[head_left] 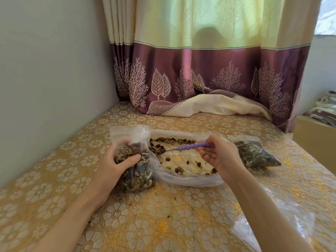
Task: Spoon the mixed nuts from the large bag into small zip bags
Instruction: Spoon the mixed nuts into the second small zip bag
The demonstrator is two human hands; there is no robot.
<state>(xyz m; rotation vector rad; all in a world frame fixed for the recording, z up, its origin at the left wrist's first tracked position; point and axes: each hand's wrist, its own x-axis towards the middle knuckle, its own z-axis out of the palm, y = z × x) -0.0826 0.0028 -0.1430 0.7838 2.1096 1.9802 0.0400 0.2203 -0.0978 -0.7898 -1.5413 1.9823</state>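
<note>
A loaded spoon (183,148) is pinched by the right hand (221,153) at centre frame. The small zip bag (133,159) is gripped by the left hand (116,163); tipping into its mouth is likely called for next.

Tablecloth (138,224): golden yellow, repeating pale flower medallions, glossy.
Curtain (209,57): upper part pale yellow-green with faint tree figures; lower band plum purple with white branching trees and beige veined leaves; thin pale stripe between the two; cream lining at the folded hem.
Spoon (189,147): lilac ribbed handle, silver stem.
Nuts (171,140): dark brown mixed with olive green and tan.
Bags (183,179): clear.
Wall (51,70): pale grey.
</note>
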